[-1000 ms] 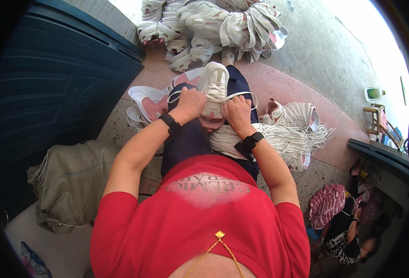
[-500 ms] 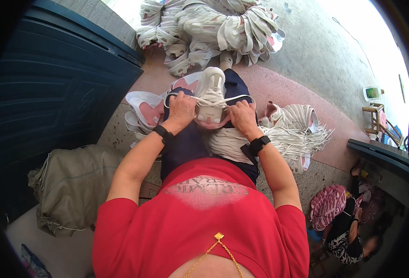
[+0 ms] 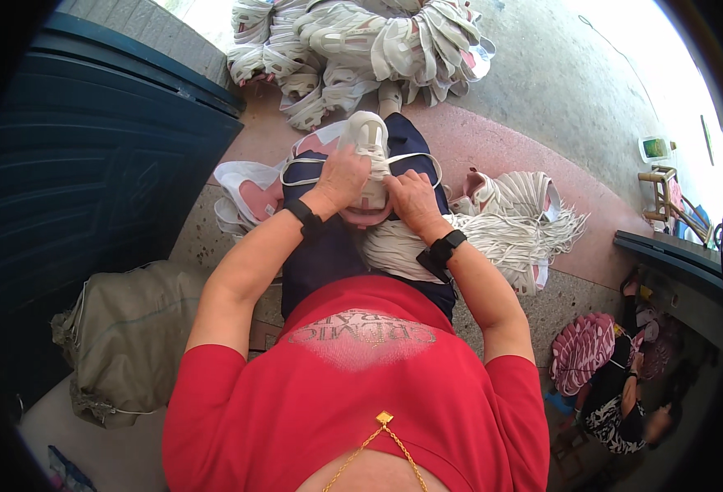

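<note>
A white and beige shoe upper (image 3: 365, 129) with pink lining lies across my dark-trousered lap, its toe pointing away from me. My left hand (image 3: 343, 179) is closed on the white shoelace (image 3: 413, 157) near the left eyelets, over the upper's middle. At the upper's right edge, my right hand (image 3: 415, 199) pinches the lace as well. Lace loops stick out to both sides of the upper. My fingers partly hide the lace's crossings and the eyelets.
A bundle of white laces (image 3: 476, 239) lies right of my lap beside stacked uppers (image 3: 521, 195). More pink-lined uppers (image 3: 251, 187) lie on the left. A large pile of white uppers (image 3: 361, 37) sits ahead. A stuffed sack (image 3: 136, 332) and blue door (image 3: 107, 156) stand left; another person (image 3: 616, 410) sits lower right.
My left hand has moved right and slightly up, over the upper's laced middle. The right hand has shifted slightly left and down, and the stretched lace ends now hang in loops.
</note>
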Motion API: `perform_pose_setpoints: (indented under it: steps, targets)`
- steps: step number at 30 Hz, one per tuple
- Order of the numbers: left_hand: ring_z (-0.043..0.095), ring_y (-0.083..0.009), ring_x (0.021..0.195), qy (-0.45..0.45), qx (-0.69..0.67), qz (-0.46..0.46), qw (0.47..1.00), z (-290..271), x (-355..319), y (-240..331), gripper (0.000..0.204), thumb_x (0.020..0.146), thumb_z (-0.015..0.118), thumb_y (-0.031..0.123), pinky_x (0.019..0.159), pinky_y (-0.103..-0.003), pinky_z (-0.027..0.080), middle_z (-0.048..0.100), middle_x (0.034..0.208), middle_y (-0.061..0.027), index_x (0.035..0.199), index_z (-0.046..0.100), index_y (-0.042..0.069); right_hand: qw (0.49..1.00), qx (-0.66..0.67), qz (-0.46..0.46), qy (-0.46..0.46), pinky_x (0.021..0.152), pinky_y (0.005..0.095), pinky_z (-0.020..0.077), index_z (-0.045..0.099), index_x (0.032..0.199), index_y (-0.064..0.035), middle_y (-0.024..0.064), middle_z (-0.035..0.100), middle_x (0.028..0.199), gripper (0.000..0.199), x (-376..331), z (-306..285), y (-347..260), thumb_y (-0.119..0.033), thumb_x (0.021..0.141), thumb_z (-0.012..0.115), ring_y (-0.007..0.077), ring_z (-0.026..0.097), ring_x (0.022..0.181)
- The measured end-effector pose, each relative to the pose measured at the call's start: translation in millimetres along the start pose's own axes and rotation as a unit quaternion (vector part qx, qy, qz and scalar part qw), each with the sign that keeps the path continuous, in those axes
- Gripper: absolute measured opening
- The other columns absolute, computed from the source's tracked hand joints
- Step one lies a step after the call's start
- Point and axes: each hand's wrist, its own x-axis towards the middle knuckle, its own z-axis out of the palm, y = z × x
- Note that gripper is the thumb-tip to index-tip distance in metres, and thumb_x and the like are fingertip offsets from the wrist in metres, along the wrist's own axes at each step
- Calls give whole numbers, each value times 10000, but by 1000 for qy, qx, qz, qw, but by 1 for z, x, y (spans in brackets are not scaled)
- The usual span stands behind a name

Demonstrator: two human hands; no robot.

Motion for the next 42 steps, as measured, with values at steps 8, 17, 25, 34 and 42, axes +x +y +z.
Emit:
perform_pose_setpoints:
  steps: [8,17,25,34,42]
  targets:
    - [628,-116,729,-85,-418,-217,878,-29,27,-23,216,797,791,160,677,-267,511,683,806,-47,878,671,-1,987,-116,-100,-54,884,426,366,662,903,-102,50,572,969,134,18,-17,-14,-172,810,596,212,514,1026]
    - [688,-253,811,-195,-334,-118,914,-17,49,2,180,794,709,129,769,-365,535,717,848,-144,940,723,24,830,494,52,256,777,286,551,564,1072,17,101,684,851,129,73,-220,-51,-104,1029,555,151,674,799]
    - [602,-390,979,-117,-102,-92,983,-18,9,-50,275,864,638,147,853,-472,515,682,970,-182,1135,684,140,689,671,160,223,578,258,502,573,1087,-3,45,616,772,190,78,-193,-24,-186,1039,555,103,581,653]
    - [568,-358,1005,-68,8,2,998,-35,-16,-47,266,834,593,76,858,-465,503,660,890,-127,1092,652,99,793,483,304,-212,532,317,471,667,898,15,82,624,680,225,45,4,-47,-161,946,535,162,578,558]
    - [593,-378,924,-62,-38,-43,996,-34,-34,-42,88,849,561,69,808,-470,510,654,855,-173,909,606,23,947,165,244,-128,731,525,539,601,899,12,271,687,803,218,53,44,-73,-179,941,505,425,700,739]
